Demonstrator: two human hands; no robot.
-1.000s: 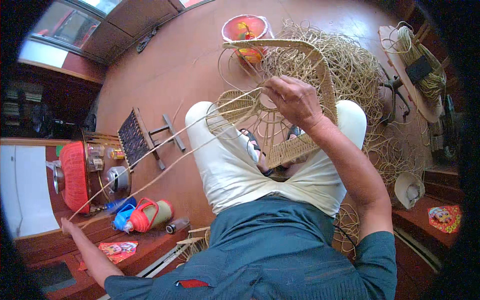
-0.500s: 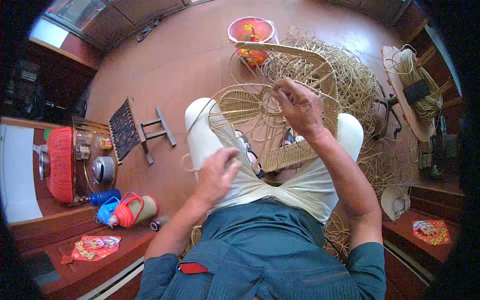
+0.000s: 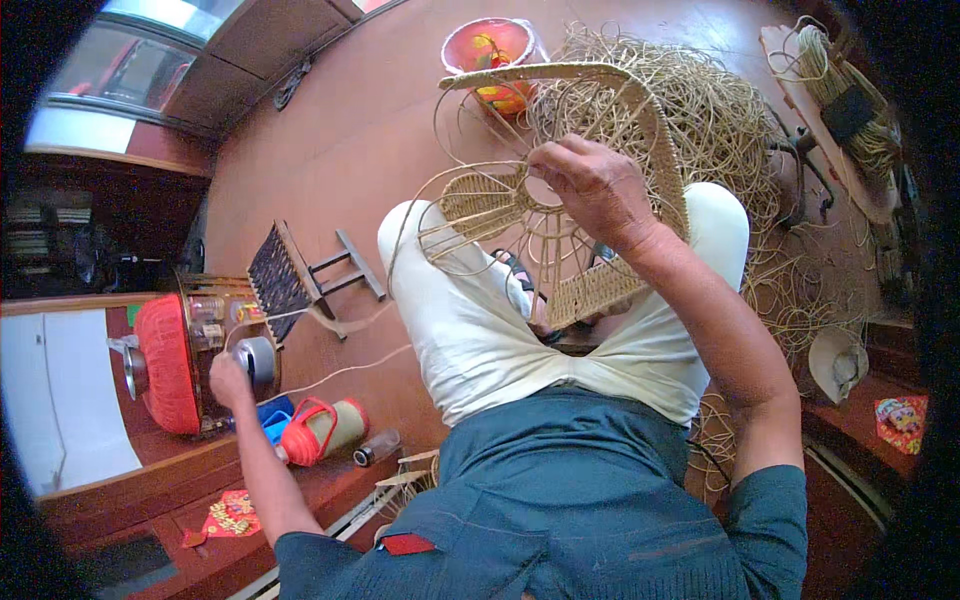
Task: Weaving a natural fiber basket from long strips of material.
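Head view. The person sits with white-trousered knees apart and a half-woven rattan frame (image 3: 560, 200) resting upright on the lap, between the knees. The right hand (image 3: 595, 185) is raised at the frame's centre, fingers curled closed around its spokes, back of the hand facing the camera. The frame carries a woven panel at its left, a woven patch at its lower edge and an arched woven band over the top; bare spokes show between.

The left hand (image 3: 228, 380) is extended far out to the person's left, fist closed on a long pale cane strand (image 3: 340, 372). The strand runs from the fist across the floor towards the lap.

Just beside the left hand: a red wicker basket (image 3: 165, 365), a metal pot (image 3: 258, 358) and a red jug (image 3: 318, 430) lying on the brown floor (image 3: 370, 130). A small dark woven stool (image 3: 285, 280) lies tipped near them. Beyond the frame stands a red bucket (image 3: 490, 50), and a loose heap of cane (image 3: 720, 110) spreads to the right.
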